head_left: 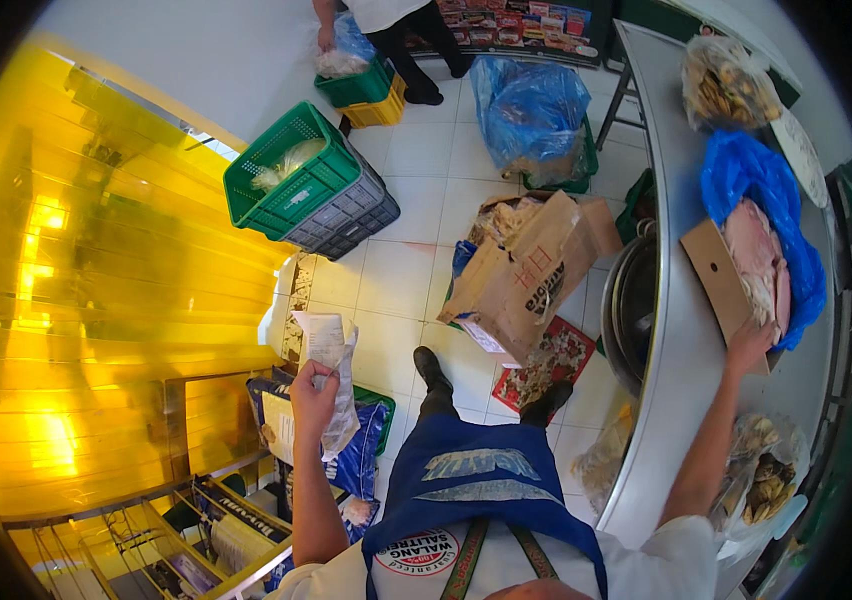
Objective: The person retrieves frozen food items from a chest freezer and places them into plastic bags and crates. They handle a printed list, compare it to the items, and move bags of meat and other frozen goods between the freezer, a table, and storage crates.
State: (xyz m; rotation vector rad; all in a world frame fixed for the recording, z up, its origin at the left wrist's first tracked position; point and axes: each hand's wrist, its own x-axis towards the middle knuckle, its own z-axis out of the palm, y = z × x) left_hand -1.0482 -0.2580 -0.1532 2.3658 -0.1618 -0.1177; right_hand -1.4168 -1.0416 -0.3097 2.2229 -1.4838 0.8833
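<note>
Item one: your left hand (313,392), closed around a crumpled sheaf of paper slips (331,350), raised above the blue bag (361,455) by the yellow strip curtain (96,280). Item two: your right hand (749,345), fingers closed on the lower edge of a cardboard sheet (718,275) lying on the steel surface (671,380), beside pale meat (758,258) in blue plastic (746,170). Item three: brown paper sacks (526,270) on the floor.

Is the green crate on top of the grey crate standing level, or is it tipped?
Tipped. The green crate leans on the grey crate, showing a clear bag inside.
</note>
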